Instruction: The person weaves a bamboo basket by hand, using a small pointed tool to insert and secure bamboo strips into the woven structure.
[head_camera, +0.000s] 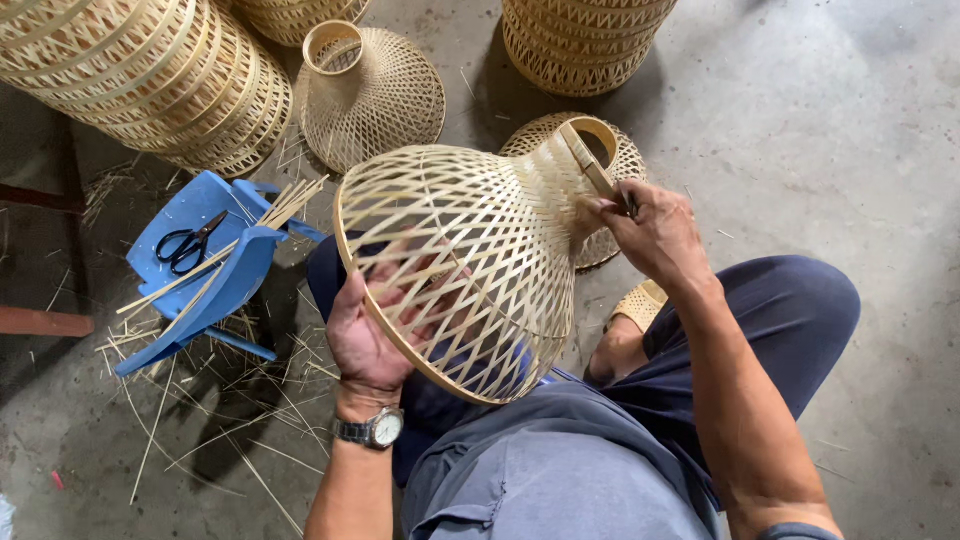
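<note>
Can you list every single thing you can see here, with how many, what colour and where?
Woven bamboo lampshade: one, pale tan, held in the middle over the lap.
Finished lampshades on the floor: two, tan, one above the held one, one partly hidden behind it.
Stacks of lampshades: three, tan, top left, top middle and top right.
Plastic stool: one, blue, left.
Scissors: one pair, black, on the stool.
Bamboo strips: a bundle, tan, across the stool; loose bits on the grey floor.
Wristwatch: one, silver, left wrist.
Left hand: inside the shade's wide rim.
Right hand: at the narrow neck, gripping a strip.
</note>
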